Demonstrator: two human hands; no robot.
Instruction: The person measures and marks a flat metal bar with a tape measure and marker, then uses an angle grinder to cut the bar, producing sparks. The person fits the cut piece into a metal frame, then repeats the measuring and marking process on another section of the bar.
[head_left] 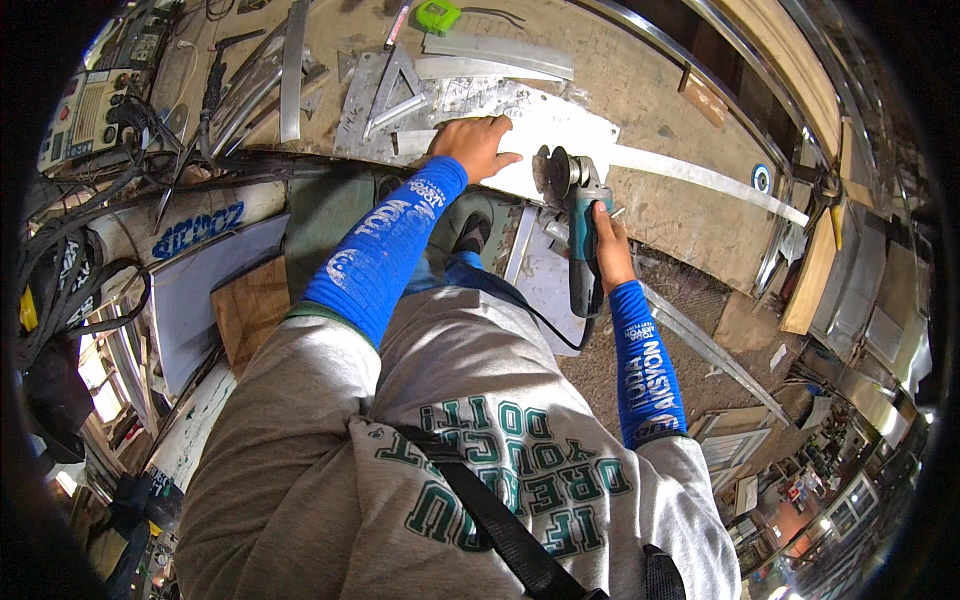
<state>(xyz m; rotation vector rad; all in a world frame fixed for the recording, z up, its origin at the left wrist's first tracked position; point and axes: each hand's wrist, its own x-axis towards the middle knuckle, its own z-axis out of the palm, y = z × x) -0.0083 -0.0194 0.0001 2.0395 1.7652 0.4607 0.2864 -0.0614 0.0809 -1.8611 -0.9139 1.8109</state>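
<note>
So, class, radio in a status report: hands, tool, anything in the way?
Right hand gripping angle grinder. Left hand over glare-lit plate, thumb spread. Green tape measure beyond the plate, clear of the grinder.

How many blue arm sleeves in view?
2. One blue sleeve covers the left forearm, behind the left hand; another blue sleeve covers the right forearm, whose right hand grips the angle grinder. Clutter could hide others.

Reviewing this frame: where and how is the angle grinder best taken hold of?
Probably by the long, slim body of the angle grinder, coming from the person's right, as the right hand does: the disc sits at the far end, toward the left, so this grip stays clear of it.
</note>
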